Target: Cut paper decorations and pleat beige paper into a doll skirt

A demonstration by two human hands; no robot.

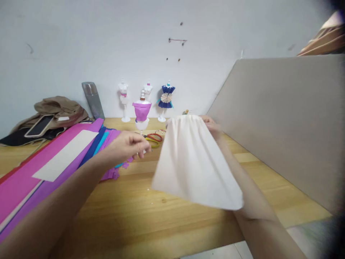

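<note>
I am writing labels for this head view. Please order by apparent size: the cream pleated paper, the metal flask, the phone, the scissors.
1. cream pleated paper, largest, though it is held close to the camera by the right hand
2. and 3. metal flask and phone: they look alike, so not ranked
4. scissors, smallest, partly hidden

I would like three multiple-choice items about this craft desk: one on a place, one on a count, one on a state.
1. Where is the grey metal flask?
A. against the wall
B. in a hand
C. on the floor

2. How many small white mannequin stands are there?
A. two
B. four
C. six

3. The pleated cream paper sheet is
A. flat on the wooden table
B. held up by the right hand
C. rolled up

Answers: 1 A, it stands at the wall; 2 B, four show; 3 B, fingers grip its top.
</note>
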